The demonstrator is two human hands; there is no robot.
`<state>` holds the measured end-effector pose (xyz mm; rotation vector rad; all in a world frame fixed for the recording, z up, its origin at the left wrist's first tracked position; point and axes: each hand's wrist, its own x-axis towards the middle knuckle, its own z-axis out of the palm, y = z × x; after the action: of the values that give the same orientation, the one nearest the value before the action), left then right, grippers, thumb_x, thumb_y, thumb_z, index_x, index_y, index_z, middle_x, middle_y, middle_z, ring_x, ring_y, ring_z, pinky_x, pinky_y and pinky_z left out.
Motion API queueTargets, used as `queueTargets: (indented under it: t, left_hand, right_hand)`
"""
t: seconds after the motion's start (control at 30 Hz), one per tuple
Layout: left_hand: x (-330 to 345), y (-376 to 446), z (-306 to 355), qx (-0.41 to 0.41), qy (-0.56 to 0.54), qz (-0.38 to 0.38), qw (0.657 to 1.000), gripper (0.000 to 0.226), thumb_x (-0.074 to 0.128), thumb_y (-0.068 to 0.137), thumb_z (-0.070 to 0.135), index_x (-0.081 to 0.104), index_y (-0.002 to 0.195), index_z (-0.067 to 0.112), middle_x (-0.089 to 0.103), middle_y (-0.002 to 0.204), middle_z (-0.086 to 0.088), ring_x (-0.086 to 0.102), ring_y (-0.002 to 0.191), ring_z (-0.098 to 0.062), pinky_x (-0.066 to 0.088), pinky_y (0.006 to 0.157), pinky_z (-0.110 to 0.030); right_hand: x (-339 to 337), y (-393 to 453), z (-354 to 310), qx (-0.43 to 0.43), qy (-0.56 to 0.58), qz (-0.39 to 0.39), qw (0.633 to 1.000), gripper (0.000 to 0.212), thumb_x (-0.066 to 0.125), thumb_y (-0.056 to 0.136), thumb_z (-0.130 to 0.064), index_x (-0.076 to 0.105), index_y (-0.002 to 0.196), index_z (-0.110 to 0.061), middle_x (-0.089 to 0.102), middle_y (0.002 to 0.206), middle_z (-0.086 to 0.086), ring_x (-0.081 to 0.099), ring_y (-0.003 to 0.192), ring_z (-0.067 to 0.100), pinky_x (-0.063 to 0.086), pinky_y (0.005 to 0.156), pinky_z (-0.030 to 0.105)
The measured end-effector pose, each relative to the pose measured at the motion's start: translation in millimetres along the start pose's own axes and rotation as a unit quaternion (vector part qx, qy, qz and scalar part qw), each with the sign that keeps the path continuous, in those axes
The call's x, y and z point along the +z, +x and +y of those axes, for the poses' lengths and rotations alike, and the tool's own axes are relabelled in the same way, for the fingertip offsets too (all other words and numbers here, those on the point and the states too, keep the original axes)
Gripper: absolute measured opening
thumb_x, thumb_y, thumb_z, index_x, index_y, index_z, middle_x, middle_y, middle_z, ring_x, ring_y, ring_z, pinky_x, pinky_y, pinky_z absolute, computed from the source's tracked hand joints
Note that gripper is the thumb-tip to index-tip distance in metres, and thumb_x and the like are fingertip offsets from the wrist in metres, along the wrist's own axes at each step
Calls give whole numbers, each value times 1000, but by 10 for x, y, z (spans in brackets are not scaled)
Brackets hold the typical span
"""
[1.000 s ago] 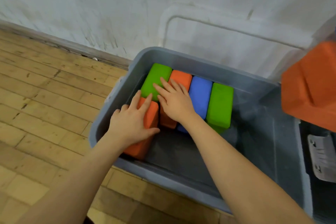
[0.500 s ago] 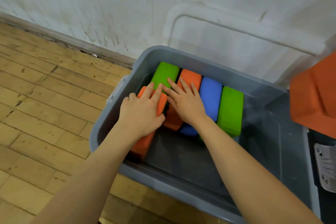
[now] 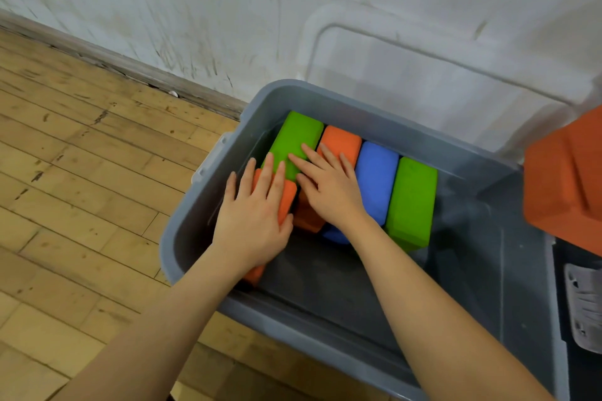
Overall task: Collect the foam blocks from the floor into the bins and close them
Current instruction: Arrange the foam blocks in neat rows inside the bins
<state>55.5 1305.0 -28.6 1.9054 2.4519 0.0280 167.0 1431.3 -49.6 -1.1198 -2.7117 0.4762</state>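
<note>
A grey bin stands on the wooden floor against the wall. Inside it stand a green foam block, an orange block, a blue block and a second green block in a row. My left hand lies flat with straight fingers on another orange block near the bin's left wall. My right hand rests flat across the row's orange block, its fingertips on the first green block.
A translucent bin lid leans on the white wall behind the bin. A large orange foam block sits at the right edge above a second bin with a grey latch. Wooden floor lies to the left.
My left hand has pressed the orange block down and toward the bin's left side, its fingers now straighter. My right hand stays on the row of blocks.
</note>
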Motion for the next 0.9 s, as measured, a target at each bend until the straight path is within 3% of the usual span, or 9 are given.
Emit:
queueTargets:
  t: [0.13, 0.2, 0.27, 0.37, 0.43, 0.57, 0.77, 0.9]
  left_hand:
    - [-14, 2, -85, 3, -23, 10, 1000, 63, 22, 94, 46, 29, 146, 12, 28, 152, -7, 22, 141, -29, 9, 113, -43]
    - [-68, 101, -97, -2, -15, 21, 1000, 56, 22, 95, 41, 51, 133, 12, 50, 139, -7, 37, 134, -29, 14, 113, -45]
    - [-152, 276, -77, -10, -21, 33, 999, 57, 22, 92, 38, 58, 126, 11, 54, 134, -8, 42, 131, -28, 19, 112, -47]
    - [-113, 528, -11, 4, -27, 20, 999, 64, 7, 91, 41, 27, 147, 18, 20, 155, -3, 12, 144, -22, -2, 115, -43]
    - [1, 571, 25, 9, -18, 5, 1000, 72, -5, 86, 44, 17, 149, 17, 12, 157, -1, 2, 145, -19, -12, 113, -40]
    - [134, 500, -1, -1, -22, 24, 999, 66, 1, 90, 43, 21, 148, 17, 16, 156, -2, 8, 145, -21, -10, 113, -42]
    - [258, 640, -70, -16, -65, 14, 998, 65, 1, 90, 42, 10, 150, 21, 6, 157, 2, 4, 145, -17, -6, 114, -39]
    - [275, 636, -170, -8, -86, 19, 996, 66, 2, 89, 41, 15, 150, 20, 10, 157, 1, 5, 145, -16, 1, 117, -37]
  right_hand:
    - [23, -18, -51, -4, -6, 28, 1000, 39, 36, 99, -37, 41, 138, -39, 29, 152, -13, 17, 143, 12, 6, 112, 32]
    - [50, -9, -56, -12, -23, 19, 999, 41, 36, 99, -36, 36, 140, -40, 25, 153, -14, 15, 143, 13, 4, 113, 32]
    - [35, 24, -44, -1, -12, 21, 1000, 41, 40, 98, -36, 39, 139, -39, 29, 152, -14, 18, 143, 13, 6, 113, 34]
    - [10, 56, -16, 8, -26, 36, 999, 43, 29, 96, -43, 42, 137, -38, 34, 149, -13, 22, 142, 14, 10, 114, 36]
    - [18, 55, 8, 12, -43, 38, 998, 52, 17, 93, -47, 40, 139, -38, 32, 150, -14, 21, 142, 14, 9, 114, 37]
    - [27, 36, 52, 17, -60, 39, 997, 52, 15, 93, -46, 34, 141, -41, 30, 151, -13, 19, 143, 13, 8, 115, 40]
    - [183, -53, -31, 14, -88, 73, 993, 49, 26, 96, -40, 40, 141, -25, 38, 148, -4, 29, 140, 16, 11, 114, 40]
    - [185, -13, -108, 17, -83, 39, 996, 52, 20, 96, -40, 35, 144, -26, 32, 151, -5, 23, 142, 15, 9, 116, 41]
